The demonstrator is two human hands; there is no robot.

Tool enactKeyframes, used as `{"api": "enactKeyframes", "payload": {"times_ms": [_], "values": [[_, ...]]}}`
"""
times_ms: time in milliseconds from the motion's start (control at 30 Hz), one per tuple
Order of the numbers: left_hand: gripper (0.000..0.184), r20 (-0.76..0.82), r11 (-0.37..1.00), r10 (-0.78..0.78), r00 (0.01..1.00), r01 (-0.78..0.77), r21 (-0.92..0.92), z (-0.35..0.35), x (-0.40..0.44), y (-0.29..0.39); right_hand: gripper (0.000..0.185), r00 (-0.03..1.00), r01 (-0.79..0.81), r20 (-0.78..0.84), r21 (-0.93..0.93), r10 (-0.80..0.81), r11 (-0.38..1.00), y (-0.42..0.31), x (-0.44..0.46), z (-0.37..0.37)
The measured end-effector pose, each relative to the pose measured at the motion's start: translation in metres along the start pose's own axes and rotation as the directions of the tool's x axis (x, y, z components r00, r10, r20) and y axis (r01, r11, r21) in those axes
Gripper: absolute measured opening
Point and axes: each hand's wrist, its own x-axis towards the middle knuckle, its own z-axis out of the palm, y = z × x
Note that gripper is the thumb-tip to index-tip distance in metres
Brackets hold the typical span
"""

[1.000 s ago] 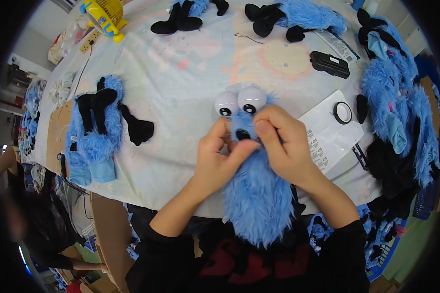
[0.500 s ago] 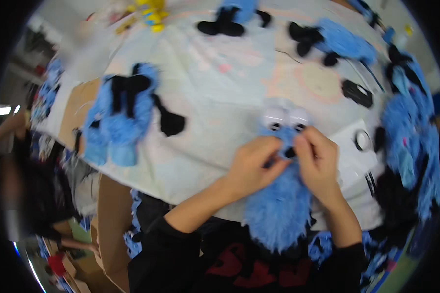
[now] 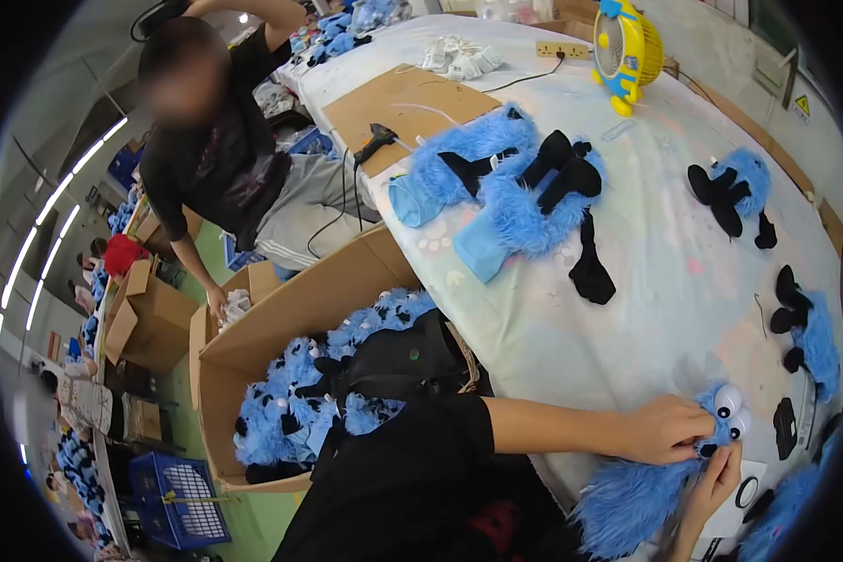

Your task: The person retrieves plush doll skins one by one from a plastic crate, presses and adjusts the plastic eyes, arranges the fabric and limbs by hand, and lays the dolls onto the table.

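A blue furry puppet with white bulging eyes and a black nose lies at the lower right, near the table's front edge. My left hand pinches the fur of its face just beside the nose. On the other side of the nose, my right hand has its fingers pressed to the face. Both hands are close together below the eyes. Whether anything small sits between the fingers is hidden.
Blue puppets with black limbs lie on the table. A yellow fan, a glue gun on cardboard and a black case are there too. A puppet-filled box stands left, near a co-worker.
The view has swung left, bringing the co-worker and the box of puppets into sight. My hands and the held puppet now appear at the lower right, still together at its face.
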Motion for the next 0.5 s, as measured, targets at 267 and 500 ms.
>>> {"api": "enactKeyframes", "payload": {"times_ms": [267,500], "values": [[0.021,0.137,0.995,-0.071,0.988,0.08,-0.067,-0.002,-0.001,0.004,0.023,0.996,-0.021,-0.088,0.001,0.021,1.0,0.0,-0.002,-0.002],[0.022,-0.078,0.939,-0.235,0.969,0.205,-0.275,-0.013,0.014,0.006,0.021,0.976,-0.029,-0.218,0.008,0.03,1.0,0.009,0.004,-0.01]]}}
